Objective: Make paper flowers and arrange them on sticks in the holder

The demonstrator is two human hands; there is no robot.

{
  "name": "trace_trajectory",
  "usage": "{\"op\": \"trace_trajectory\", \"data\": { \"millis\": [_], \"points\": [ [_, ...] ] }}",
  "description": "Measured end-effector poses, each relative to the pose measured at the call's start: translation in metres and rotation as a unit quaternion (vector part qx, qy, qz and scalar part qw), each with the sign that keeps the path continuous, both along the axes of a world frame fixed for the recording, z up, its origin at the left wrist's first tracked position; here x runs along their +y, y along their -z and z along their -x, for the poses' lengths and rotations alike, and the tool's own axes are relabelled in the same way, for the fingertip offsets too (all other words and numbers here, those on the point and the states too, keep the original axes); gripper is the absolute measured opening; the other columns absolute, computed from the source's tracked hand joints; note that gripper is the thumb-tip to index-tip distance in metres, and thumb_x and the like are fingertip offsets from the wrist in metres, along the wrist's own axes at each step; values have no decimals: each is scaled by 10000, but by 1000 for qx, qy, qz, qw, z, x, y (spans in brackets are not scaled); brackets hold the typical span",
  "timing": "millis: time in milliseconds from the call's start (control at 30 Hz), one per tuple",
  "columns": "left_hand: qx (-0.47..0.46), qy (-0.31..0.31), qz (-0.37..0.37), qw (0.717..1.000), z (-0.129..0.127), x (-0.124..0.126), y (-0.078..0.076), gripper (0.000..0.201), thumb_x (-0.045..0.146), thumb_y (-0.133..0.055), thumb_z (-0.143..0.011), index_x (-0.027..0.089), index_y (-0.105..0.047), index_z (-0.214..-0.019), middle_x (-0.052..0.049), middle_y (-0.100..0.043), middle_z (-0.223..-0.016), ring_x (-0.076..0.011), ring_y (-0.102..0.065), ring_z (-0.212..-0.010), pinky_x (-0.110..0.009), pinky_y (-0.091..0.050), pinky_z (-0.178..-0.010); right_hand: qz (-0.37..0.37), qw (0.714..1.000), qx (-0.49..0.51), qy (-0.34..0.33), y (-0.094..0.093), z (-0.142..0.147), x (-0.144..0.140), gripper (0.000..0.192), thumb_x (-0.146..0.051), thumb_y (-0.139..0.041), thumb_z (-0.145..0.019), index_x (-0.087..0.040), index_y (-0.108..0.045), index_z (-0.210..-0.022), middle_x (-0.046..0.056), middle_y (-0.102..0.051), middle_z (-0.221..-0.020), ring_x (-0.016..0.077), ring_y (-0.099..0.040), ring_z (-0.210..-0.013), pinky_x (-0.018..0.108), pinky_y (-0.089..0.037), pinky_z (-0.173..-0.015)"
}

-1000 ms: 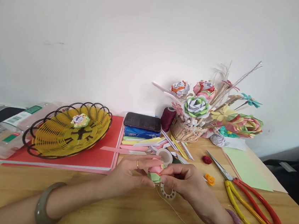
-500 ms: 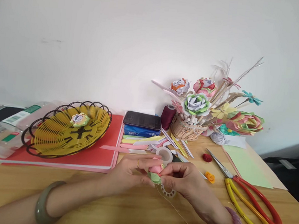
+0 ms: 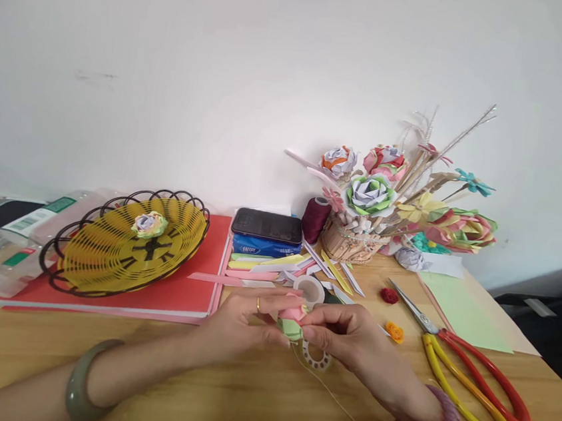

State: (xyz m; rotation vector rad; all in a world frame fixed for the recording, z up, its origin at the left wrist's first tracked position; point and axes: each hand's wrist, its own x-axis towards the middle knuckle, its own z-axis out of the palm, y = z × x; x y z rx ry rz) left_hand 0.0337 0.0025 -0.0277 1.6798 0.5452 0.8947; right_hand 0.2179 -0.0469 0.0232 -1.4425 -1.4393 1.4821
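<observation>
Between my two hands is a small paper flower [image 3: 291, 327] with pink and green petals, held above the table. My left hand [image 3: 244, 317] grips its left side, fingers over the top and thumb beneath. On the right side, my right hand [image 3: 341, 331] pinches a petal edge between thumb and forefinger. A thin thread [image 3: 334, 398] trails from under the flower down to the right across the wood. Just behind the hands stands a roll of white tape [image 3: 309, 290], and a round holed ring [image 3: 316, 357] lies partly hidden below my right hand.
Large scissors [image 3: 469, 374] with red and yellow handles lie at right, near small red [image 3: 389, 295] and orange paper rolls [image 3: 394, 331]. A yellow woven basket [image 3: 79, 263] sits on red paper at left. Behind are paper strips [image 3: 265, 269], a phone [image 3: 267, 225] and a flower pot [image 3: 352, 245].
The flower has turned slightly in my fingers, showing more of its green petals. My right hand has shifted a little; the things on the table stay put.
</observation>
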Motion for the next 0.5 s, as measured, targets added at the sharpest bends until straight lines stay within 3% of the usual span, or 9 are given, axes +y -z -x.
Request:
{"op": "trace_trajectory", "data": {
  "millis": [133, 333, 500],
  "points": [
    [0, 4, 4, 1000, 0, 0, 0, 421, 226, -722, -652, 254, -647, -1065, -74, -612, -1189, -233, -548, -1124, -328, -506, -865, -3, 1000, -12, -14, -4, -1, 0, 281, -465, -650, -680, -191, -700, -717, -11, -563, -628, 105, -438, -560, 234, -335, -523],
    [-3, 15, 24, 1000, -1, -1, -2, 421, 195, -720, -650, 253, -649, -1060, -71, -606, -1198, -225, -562, -1104, -265, -540, -765, 33, 999, 26, 4, 3, 1, 0, 284, -441, -702, -623, -166, -637, -653, -32, -497, -540, 88, -402, -499, 232, -311, -489],
    [13, 11, 9, 1000, 0, 0, 0, 440, 227, -730, -645, 271, -638, -1073, -57, -606, -1199, -211, -556, -1112, -320, -473, -917, 44, 998, 40, 22, 8, 2, 0, 275, -408, -715, -605, -154, -613, -642, -31, -510, -539, 80, -411, -492, 225, -313, -485]
  ]
}}
